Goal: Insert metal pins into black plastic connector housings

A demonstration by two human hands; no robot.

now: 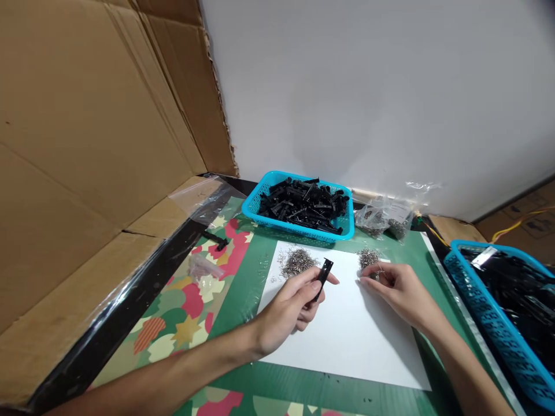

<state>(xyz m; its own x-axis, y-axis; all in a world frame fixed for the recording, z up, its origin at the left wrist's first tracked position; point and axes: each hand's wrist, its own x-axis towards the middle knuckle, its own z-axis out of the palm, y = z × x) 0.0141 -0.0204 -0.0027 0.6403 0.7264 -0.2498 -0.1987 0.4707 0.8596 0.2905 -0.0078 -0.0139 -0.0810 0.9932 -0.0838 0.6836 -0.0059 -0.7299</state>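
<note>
My left hand (301, 300) is closed around a slim black plastic part (323, 278), held tilted above a white sheet of paper (338, 341). Just beyond that hand lies a heap of tiny silvery metal pieces (298, 262), perhaps screws or pins, too small to tell. At the right side of the sheet, my right hand (385, 280) has thumb and fingertips pinched together. Its fingertips are at the near edge of a second heap of small metal pieces (368, 259). Whatever sits between those fingertips is too small to make out.
A blue basket (299, 231) full of black plastic parts stands at the back. Clear bags of small metal pieces (381, 222) lie beside it. Another blue basket (485, 312) of black parts is at right. One black part (215, 238) lies left; cardboard (99, 115) walls that side.
</note>
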